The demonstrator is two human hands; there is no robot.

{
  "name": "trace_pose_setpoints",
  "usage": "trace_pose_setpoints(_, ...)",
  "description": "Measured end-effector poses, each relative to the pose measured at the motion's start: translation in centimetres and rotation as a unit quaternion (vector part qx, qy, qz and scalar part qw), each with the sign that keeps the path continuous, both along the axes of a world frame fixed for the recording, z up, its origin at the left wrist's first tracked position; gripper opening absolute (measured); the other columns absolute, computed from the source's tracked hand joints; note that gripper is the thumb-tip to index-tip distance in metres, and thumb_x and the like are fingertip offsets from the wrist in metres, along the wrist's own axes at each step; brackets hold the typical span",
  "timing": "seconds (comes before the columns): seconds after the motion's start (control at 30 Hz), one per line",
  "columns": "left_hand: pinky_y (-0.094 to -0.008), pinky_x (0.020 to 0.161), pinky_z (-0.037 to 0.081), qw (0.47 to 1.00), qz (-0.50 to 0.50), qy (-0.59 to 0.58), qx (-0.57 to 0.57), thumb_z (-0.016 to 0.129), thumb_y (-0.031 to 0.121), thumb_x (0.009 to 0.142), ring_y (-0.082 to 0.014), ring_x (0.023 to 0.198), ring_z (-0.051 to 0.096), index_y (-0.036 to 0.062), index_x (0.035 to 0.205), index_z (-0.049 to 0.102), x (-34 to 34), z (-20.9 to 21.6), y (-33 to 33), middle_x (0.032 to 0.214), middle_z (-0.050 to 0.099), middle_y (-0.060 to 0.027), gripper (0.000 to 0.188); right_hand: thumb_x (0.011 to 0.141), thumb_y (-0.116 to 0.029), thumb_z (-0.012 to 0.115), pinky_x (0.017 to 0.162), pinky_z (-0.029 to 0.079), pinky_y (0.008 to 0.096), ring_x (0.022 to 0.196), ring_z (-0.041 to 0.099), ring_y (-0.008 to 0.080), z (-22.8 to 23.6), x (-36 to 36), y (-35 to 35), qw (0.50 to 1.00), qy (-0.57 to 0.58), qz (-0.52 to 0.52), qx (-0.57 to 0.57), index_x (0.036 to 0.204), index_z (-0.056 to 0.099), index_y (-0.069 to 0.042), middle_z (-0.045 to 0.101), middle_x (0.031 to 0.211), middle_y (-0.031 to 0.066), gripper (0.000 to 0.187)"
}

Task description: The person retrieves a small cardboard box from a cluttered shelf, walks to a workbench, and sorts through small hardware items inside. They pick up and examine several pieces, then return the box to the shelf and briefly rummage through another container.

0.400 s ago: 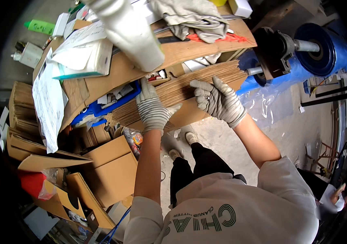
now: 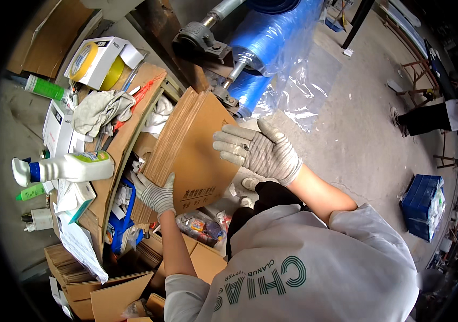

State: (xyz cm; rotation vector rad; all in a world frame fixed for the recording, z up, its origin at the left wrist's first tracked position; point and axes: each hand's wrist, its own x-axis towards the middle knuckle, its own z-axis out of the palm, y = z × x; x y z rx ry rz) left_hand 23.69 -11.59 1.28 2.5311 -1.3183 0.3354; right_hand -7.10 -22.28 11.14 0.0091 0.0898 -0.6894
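Observation:
A thick stack of flat cardboard sheets stands on edge in front of the bench, its large brown face turned right. My left hand, in a striped whitish glove, rests against the near end of this stack, fingers stretched along the layered edges and thumb apart against the face. My right hand, gloved alike, is raised beside the stack's right part. Its palm faces up, the fingers are extended and slightly bent, and nothing lies in it. A small dark mark shows on one glove finger.
The wooden bench holds a white spray bottle, a grey cloth and papers. Blue film rolls sit on a metal frame beyond the stack. Opened cardboard boxes lie below left. Another person is at the far right.
The view has swung to the right, so the bench now appears further left. The stack shows more of its face. My right hand's fingers have straightened, while my left remains at the stack.

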Motion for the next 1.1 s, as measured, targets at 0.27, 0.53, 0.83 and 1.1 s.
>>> trace_pose_setpoints(0.27,-0.0513,0.099,0.035,0.971,-0.176,-0.034,-0.161,0.074,0.031,0.069,-0.0417,0.117,0.042,0.0017,0.124,0.040,2.3,-1.9,2.4,0.131,0.040,-0.0226,0.070,0.081,-0.004,0.065,0.097,0.049,0.0399,0.117,0.051,0.0366,-7.8,-12.8,11.7,0.960,0.233,-0.147,0.053,0.125,0.043,0.008,0.047,0.129,0.0253,0.052)
trace_pose_setpoints(0.53,-0.0512,0.099,0.037,0.956,-0.239,-0.045,-0.162,0.064,0.015,0.076,-0.0430,0.113,0.045,0.0013,0.124,0.041,-1.9,-1.8,4.3,0.126,0.045,-0.0242,0.055,0.091,-0.007,0.054,0.071,0.058,0.0200,0.108,0.059,0.0223,-10.0,-22.9,19.0,0.953,0.200,-0.170,0.151,0.126,0.047,0.003,0.055,0.122,0.0178,0.037)
trace_pose_setpoints(0.83,-0.0440,0.095,0.041,0.860,-0.403,0.153,0.272,0.056,0.030,0.082,-0.0356,0.111,0.052,0.0006,0.110,0.057,-35.4,-6.6,-4.4,0.119,0.053,-0.0203,0.041,0.092,-0.017,0.056,0.070,0.058,0.0287,0.093,0.064,0.0162,-13.7,-42.9,14.0,0.936,0.127,-0.279,0.174,0.124,0.050,-0.006,0.061,0.113,0.0116,0.035)
trace_pose_setpoints(1.1,-0.0384,0.084,0.047,0.813,-0.285,0.253,0.441,0.053,0.044,0.084,-0.0338,0.095,0.061,0.0063,0.107,0.064,-53.0,-8.1,-16.3,0.101,0.064,-0.0185,0.045,0.086,0.000,0.050,0.092,0.052,0.0391,0.110,0.056,0.0349,-10.6,-63.4,4.7,0.856,0.284,-0.392,0.181,0.128,0.036,0.011,0.049,0.124,0.0252,0.045)
